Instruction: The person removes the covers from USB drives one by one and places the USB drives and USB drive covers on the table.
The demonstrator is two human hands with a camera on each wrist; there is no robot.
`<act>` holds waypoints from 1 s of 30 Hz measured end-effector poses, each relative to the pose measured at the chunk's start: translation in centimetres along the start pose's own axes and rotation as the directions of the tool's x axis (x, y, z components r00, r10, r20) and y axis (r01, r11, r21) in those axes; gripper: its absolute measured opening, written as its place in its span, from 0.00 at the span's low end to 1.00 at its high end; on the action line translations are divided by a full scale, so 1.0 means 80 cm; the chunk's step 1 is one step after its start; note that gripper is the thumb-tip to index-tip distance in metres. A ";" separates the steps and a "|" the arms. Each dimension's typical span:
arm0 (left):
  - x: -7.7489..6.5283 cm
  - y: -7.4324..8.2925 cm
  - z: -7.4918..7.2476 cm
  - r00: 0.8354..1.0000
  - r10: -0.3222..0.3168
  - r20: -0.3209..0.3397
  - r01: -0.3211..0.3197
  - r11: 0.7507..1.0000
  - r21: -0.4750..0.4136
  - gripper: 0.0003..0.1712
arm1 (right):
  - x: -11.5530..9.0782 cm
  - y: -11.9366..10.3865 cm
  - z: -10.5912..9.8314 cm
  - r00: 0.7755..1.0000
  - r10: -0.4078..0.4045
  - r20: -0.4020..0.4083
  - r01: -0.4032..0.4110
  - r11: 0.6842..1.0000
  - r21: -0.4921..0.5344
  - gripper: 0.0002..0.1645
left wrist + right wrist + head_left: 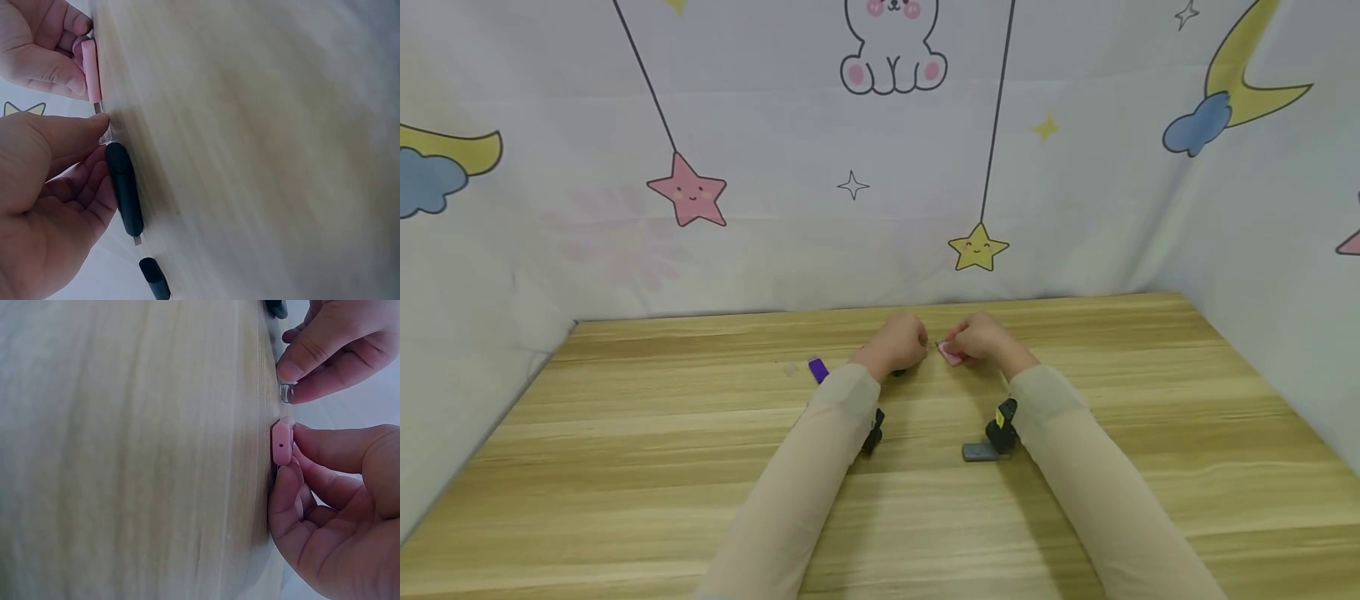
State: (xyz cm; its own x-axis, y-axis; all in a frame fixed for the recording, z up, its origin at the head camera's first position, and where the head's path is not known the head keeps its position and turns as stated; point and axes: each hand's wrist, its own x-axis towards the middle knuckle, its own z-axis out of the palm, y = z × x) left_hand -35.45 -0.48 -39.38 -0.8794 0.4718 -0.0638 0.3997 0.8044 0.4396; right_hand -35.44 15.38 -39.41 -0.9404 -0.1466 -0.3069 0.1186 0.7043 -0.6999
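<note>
In the head view my right hand (983, 337) holds a pink USB stick (951, 353) near the back of the table. Its metal connector points toward my left hand (895, 342). Thumb and fingertips of the left hand pinch a small clear cap (287, 393), just apart from that connector. Beneath the left hand lies a black USB stick (125, 190) with its metal end bare, and a black cap (154, 278) sits apart from it. The right wrist view shows the pink stick's rear end between thumb and fingers.
A purple USB stick (817, 370) lies left of the hands, with a small clear piece (791, 368) beside it. Closer to the front, a grey USB stick (980, 452) rests by the right forearm. A printed curtain (790, 250) hangs behind the wooden table (625, 433).
</note>
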 end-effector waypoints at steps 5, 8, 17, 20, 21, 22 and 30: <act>-0.002 0.000 -0.001 1.000 -0.017 0.005 0.017 1.000 0.004 0.18 | -0.001 -0.002 0.000 1.000 -0.005 0.001 0.005 1.000 -0.009 0.15; -0.003 0.000 0.000 1.000 -0.018 0.006 0.018 1.000 0.010 0.17 | -0.003 -0.002 -0.001 1.000 -0.009 0.002 0.009 1.000 -0.017 0.15; -0.007 0.000 -0.004 1.000 0.011 0.008 -0.011 1.000 0.029 0.14 | -0.009 -0.003 -0.010 0.999 -0.027 0.046 0.027 0.999 -0.018 0.18; -0.011 0.001 -0.009 1.000 -0.005 0.017 0.005 1.000 0.025 0.08 | -0.012 -0.004 -0.017 0.997 -0.046 0.062 0.048 0.998 -0.033 0.21; -0.012 0.002 -0.011 1.000 -0.011 0.023 0.011 1.000 0.019 0.12 | -0.013 -0.005 -0.020 0.997 -0.049 0.063 0.051 0.998 -0.042 0.21; -0.014 0.002 -0.014 1.000 -0.013 0.026 0.013 1.000 0.010 0.17 | -0.015 -0.006 -0.023 0.997 -0.050 0.060 0.053 0.997 -0.052 0.22; -0.028 0.014 -0.032 0.996 0.083 0.043 -0.085 0.995 0.054 0.22 | -0.041 -0.013 -0.045 0.991 -0.092 0.094 0.093 0.996 0.001 0.26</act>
State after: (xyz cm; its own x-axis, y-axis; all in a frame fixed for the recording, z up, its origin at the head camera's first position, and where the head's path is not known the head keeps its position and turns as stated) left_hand -33.75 -1.59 -36.44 -0.8313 0.5518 -0.0659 0.4862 0.7796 0.3947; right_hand -33.60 17.60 -35.33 -0.9133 -0.2756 -0.3000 0.0311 0.6871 -0.7259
